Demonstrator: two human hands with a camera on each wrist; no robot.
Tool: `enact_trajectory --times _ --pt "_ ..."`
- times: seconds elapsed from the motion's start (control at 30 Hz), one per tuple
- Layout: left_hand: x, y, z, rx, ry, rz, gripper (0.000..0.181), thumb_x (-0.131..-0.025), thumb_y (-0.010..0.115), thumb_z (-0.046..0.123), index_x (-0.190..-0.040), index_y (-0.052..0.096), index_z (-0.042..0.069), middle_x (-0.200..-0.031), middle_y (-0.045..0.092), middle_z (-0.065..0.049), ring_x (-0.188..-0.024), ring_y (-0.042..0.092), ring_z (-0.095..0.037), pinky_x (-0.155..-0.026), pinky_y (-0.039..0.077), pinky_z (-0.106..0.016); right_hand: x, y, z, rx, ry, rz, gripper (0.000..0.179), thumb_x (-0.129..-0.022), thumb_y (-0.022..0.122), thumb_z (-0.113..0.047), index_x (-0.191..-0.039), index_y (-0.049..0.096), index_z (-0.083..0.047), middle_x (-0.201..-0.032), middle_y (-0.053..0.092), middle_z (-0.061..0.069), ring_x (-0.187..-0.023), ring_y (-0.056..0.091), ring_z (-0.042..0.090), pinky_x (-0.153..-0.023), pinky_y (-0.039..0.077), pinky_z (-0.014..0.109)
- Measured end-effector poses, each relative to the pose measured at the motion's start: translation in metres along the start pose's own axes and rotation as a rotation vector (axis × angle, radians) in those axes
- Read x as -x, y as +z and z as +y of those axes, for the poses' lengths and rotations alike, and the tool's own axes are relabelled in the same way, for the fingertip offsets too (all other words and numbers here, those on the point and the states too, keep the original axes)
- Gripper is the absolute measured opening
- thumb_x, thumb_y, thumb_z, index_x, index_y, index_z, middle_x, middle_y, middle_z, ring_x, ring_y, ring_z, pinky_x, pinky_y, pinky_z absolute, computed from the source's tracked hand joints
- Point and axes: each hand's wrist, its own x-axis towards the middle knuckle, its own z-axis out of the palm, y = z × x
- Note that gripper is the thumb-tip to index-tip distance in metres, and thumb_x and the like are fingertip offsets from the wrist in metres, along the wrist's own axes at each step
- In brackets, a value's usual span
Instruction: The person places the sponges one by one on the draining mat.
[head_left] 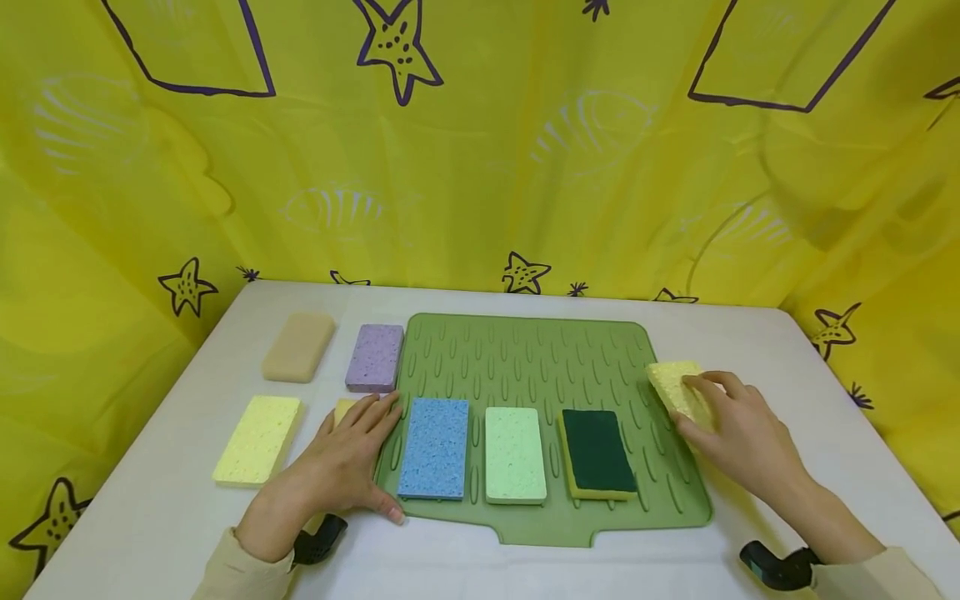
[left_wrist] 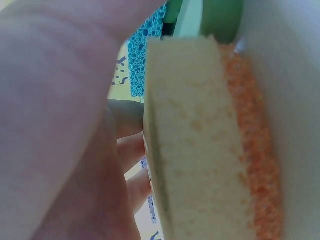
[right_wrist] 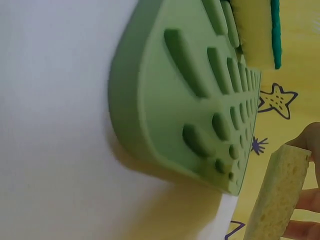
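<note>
My right hand [head_left: 738, 433] pinches a pale yellow sponge [head_left: 675, 383] between thumb and fingers, tilted over the right edge of the green ridged mat [head_left: 525, 358]. In the right wrist view this sponge [right_wrist: 280, 195] is held raised beyond the mat's corner. My left hand [head_left: 341, 467] lies with fingers spread at the mat's left edge, thumb by its near corner. Mostly hidden under that hand is a cream sponge [left_wrist: 190, 125] with an orange layer [left_wrist: 255, 150]. On the mat lie a blue sponge [head_left: 435, 446], a mint green sponge [head_left: 515, 454] and a dark green-topped scrub sponge [head_left: 598, 454].
Left of the mat, a purple sponge [head_left: 375, 358] lies close to its edge. A tan sponge [head_left: 298, 346] and a light yellow sponge [head_left: 258, 440] sit farther left on the white table [head_left: 450, 575]. A yellow patterned curtain [head_left: 480, 167] surrounds the back and sides.
</note>
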Motion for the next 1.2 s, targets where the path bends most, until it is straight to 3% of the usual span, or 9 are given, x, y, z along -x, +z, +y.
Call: enact_trajectory --times 0.63,1.2 --pt "0.0 -0.001 0.001 -0.001 -0.004 -0.013 0.137 -0.049 0.081 0.075 -0.156 0.03 0.006 -0.166 0.02 -0.01 -0.15 0.021 -0.04 -0.106 0.021 -0.079 0.019 0.012 -0.024 -0.04 0.025 -0.088 0.062 -0.09 0.069 -0.043 -0.134 0.057 -0.002 -0.13 0.054 0.027 -0.108 0.056 0.05 -0.072 0.05 0.065" --pt "0.001 0.001 0.001 -0.013 0.014 0.013 0.136 -0.049 0.08 0.075 -0.155 0.031 0.005 -0.165 0.022 -0.011 -0.15 0.023 -0.04 -0.105 0.022 -0.08 0.029 0.015 -0.037 -0.012 0.06 -0.144 0.068 -0.084 0.071 -0.055 -0.127 0.063 -0.003 -0.127 0.056 0.027 -0.104 0.059 0.048 -0.064 0.053 0.059"
